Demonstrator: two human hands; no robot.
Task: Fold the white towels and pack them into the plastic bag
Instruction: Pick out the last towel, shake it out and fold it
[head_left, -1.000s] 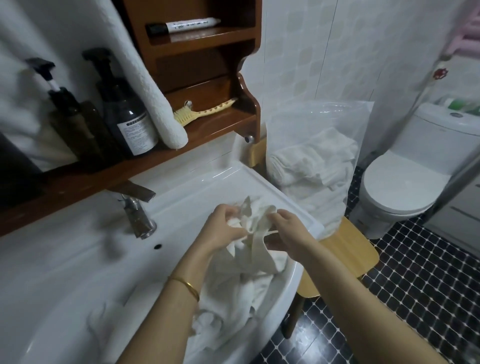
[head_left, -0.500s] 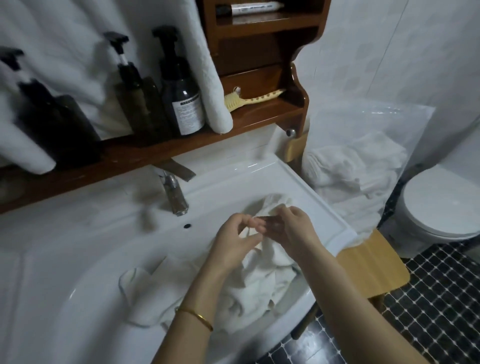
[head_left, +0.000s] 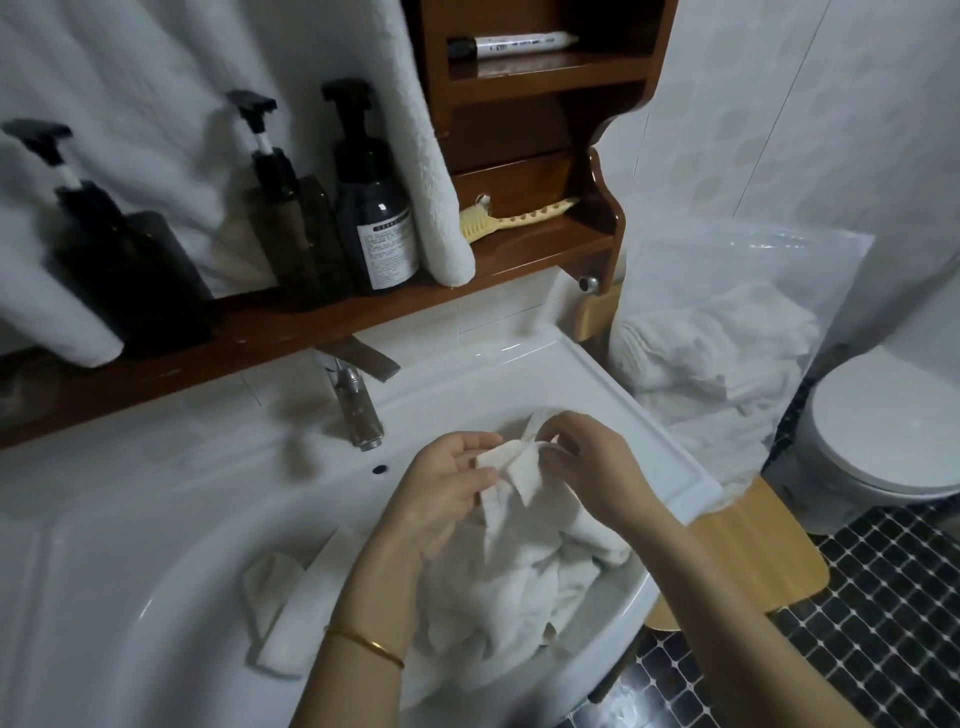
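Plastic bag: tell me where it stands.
In the head view, at right: the plastic bag stands on the wooden seat, between the sink and the toilet.

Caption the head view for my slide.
Left hand and right hand pinch the edge of a white towel over the sink; plastic bag with folded towels sits on the wooden chair beside.

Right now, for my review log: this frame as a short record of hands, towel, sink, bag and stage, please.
left hand: pinches a corner of the white towel
right hand: pinches the same towel close beside it
white towel: raised, crumpled, trailing into the towel pile
sink: holds the towel pile and a separate towel on its left
plastic bag: on the wooden seat beside the sink, folded towels inside
stage: fold not yet made
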